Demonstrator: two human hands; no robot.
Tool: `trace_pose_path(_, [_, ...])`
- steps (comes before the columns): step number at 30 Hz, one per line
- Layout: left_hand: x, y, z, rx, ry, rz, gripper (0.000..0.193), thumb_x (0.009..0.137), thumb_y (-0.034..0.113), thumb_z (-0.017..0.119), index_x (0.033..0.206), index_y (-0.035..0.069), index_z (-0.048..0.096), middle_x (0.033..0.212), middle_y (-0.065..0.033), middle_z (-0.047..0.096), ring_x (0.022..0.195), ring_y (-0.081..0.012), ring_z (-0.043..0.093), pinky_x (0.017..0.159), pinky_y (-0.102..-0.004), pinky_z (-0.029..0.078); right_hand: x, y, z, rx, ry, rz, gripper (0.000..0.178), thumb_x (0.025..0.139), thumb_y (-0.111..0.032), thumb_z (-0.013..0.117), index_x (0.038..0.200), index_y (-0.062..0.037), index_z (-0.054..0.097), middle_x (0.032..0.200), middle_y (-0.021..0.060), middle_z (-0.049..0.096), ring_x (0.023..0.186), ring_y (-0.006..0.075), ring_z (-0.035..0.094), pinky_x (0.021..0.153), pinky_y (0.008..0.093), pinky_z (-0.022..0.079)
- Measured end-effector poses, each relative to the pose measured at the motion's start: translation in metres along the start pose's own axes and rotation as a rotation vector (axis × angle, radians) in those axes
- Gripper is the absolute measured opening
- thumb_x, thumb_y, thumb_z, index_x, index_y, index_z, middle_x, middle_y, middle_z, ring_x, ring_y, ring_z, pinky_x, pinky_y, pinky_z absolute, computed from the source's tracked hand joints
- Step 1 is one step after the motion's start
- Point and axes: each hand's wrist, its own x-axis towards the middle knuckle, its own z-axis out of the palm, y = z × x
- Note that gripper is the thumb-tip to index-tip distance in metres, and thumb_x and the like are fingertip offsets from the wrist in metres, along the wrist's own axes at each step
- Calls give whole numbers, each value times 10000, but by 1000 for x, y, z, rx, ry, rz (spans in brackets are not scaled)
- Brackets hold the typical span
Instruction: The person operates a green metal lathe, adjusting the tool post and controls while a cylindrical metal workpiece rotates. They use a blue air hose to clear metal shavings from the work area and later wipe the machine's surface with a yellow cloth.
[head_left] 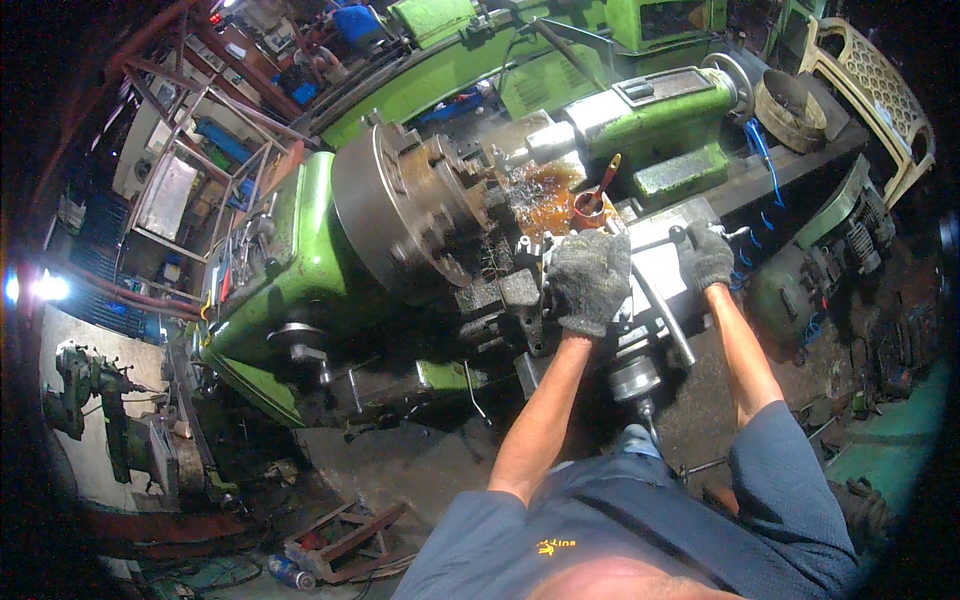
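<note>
Tool block (pixel 520 292): between chuck (pixel 395 205) and left hand (pixel 592 283) | left hand nearer, curled over metal slide (pixel 655 262), grip hidden | right hand (pixel 707 257) farther right, curled beside knob (pixel 678 233), grip unclear

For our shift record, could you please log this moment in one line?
left hand: over lathe carriage; right hand: at crank handle; brush: in red cup

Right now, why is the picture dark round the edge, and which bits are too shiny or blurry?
Head view: the fisheye lens probably makes the dark rim; head view: a bright light glares far left, and metal between the left hand and right hand gleams white; head view: the chuck looks smeared, maybe from spinning.
</note>
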Motion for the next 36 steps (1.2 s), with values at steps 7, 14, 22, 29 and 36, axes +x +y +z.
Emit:
trace_pose_path(7, [-2,-3,3,6,14,29,325,936,304,588,717,64,599,702,-154,578,694,-347,587,637,-477,444,0,-5,-4,-14,-16,16,256,908,-369,604,946,-122,658,880,176,697,859,390,676,754,511,510])
trace_pose_path(14, [-2,-2,1,-28,10,19,245,906,241,641,737,64,621,722,-147,589,701,-349,594,651,-477,451,1,0,1,-7,-11,-1,254,905,-367,605,949,-122,655,871,178,696,851,395,675,752,512,510])
trace_pose_path(22, [-1,0,0,-3,10,1,297,917,288,616,729,59,620,709,-156,597,696,-355,595,646,-487,449,0,-3,-3,-16,2,3,256,904,-369,611,927,-116,649,871,179,692,849,393,673,743,505,507])
trace_pose_path(29, [-1,0,0,-41,34,-11,287,911,282,620,736,55,629,718,-158,601,721,-350,597,669,-478,454,-1,-4,-2,17,15,16,247,900,-365,624,906,-120,648,866,175,691,842,391,675,731,502,511])
trace_pose_path(36, [2,1,-6,-68,3,8,272,905,270,623,731,61,632,720,-160,605,723,-354,600,664,-476,453,-1,-4,-2,-6,12,12,258,903,-382,609,926,-129,650,875,179,694,852,393,675,740,506,517])
